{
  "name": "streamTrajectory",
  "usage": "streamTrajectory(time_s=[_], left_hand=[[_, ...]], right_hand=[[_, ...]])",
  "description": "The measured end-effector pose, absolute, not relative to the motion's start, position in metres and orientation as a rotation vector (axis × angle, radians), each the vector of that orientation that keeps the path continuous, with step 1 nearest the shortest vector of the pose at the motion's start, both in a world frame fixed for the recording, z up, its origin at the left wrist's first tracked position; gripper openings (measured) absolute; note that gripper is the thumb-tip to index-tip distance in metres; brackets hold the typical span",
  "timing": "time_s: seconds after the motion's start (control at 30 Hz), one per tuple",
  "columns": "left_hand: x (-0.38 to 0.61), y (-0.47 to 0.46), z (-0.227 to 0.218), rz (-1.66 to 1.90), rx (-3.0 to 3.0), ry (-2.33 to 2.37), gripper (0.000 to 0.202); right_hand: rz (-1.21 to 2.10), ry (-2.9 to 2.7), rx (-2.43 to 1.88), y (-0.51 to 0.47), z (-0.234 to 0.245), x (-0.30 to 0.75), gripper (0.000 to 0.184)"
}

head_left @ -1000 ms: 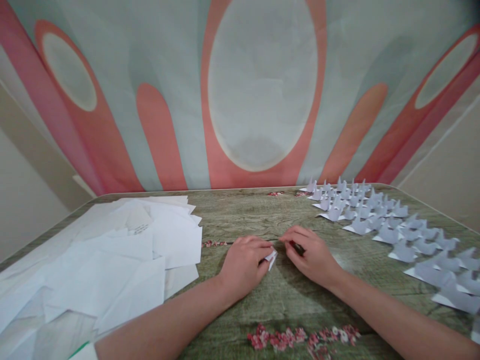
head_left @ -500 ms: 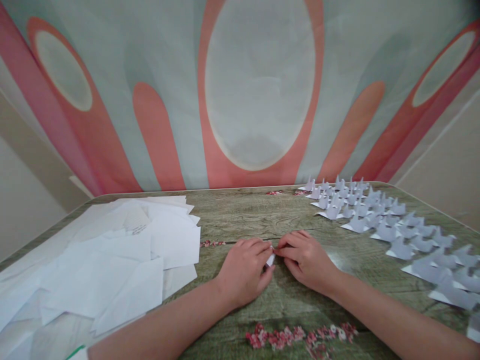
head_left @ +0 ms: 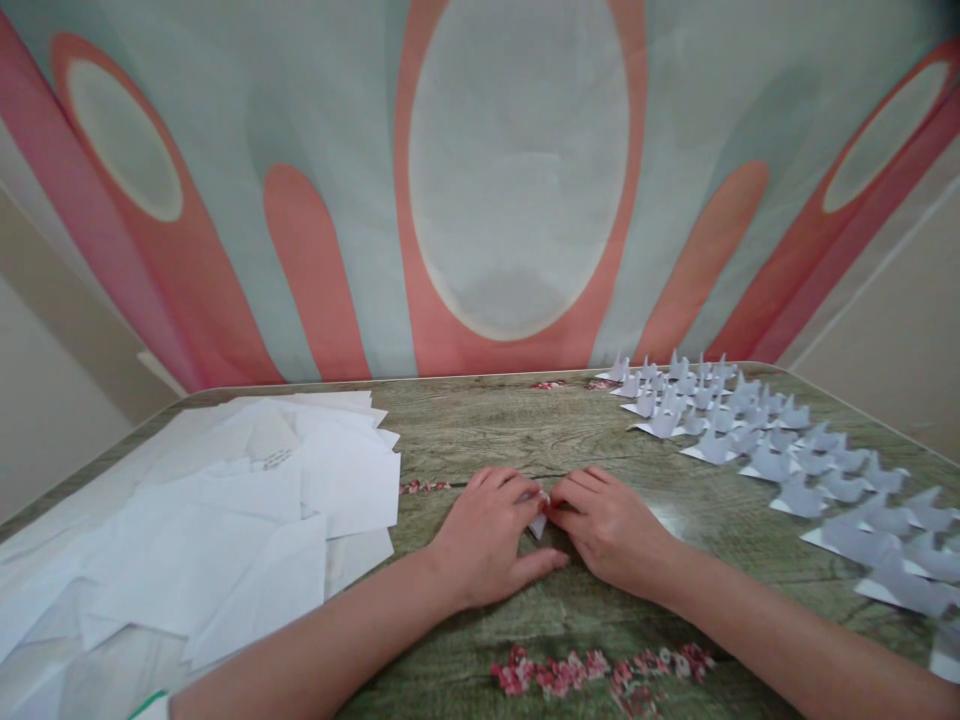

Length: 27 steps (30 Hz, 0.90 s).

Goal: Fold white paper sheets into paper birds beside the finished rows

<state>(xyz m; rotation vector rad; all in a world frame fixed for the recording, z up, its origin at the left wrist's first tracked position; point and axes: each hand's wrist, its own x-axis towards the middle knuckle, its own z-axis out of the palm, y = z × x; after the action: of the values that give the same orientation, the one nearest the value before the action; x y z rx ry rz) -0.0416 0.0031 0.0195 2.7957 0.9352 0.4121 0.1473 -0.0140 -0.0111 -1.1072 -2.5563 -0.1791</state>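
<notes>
A small piece of folded white paper (head_left: 538, 526) lies on the table between my two hands, mostly covered by fingers. My left hand (head_left: 491, 535) presses it with bent fingers from the left, its thumb stretched out to the right below the paper. My right hand (head_left: 604, 525) pinches the paper's right edge between thumb and fingertips. The fingertips of both hands nearly meet there. How the paper is folded underneath cannot be made out.
Loose white paper sheets (head_left: 225, 540) are heaped on the left of the wood-patterned table (head_left: 465, 430). Rows of folded paper birds (head_left: 802, 495) stand along the right side. A grey and coral patterned backdrop (head_left: 517, 180) rises behind the table's far edge.
My left thumb has moved away from the paper and stretched right. My right hand has shifted slightly left, its fingers closing in on the folded paper.
</notes>
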Motion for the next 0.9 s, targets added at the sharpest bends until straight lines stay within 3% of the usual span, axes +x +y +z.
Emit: streamTrajectory(time_s=[0.37,0.53,0.7,0.9], left_hand=[[-0.044,0.005,0.021,0.367,2.817,0.898,0.044],[-0.047,0.006,0.019,0.341,2.819,0.853,0.056],[-0.048,0.007,0.018,0.347,2.787,0.843,0.061],[-0.047,0.01,0.015,0.378,2.718,0.846,0.056]], right_hand=[[-0.049,-2.604,-0.916,-0.018,-0.012,0.143,0.009],[0.023,-2.531,-0.806,-0.021,-0.012,0.142,0.014],[0.042,-2.116,-1.003,-0.011,-0.015,0.155,0.025],[0.089,-2.143,-1.165,-0.006,-0.02,0.158,0.024]])
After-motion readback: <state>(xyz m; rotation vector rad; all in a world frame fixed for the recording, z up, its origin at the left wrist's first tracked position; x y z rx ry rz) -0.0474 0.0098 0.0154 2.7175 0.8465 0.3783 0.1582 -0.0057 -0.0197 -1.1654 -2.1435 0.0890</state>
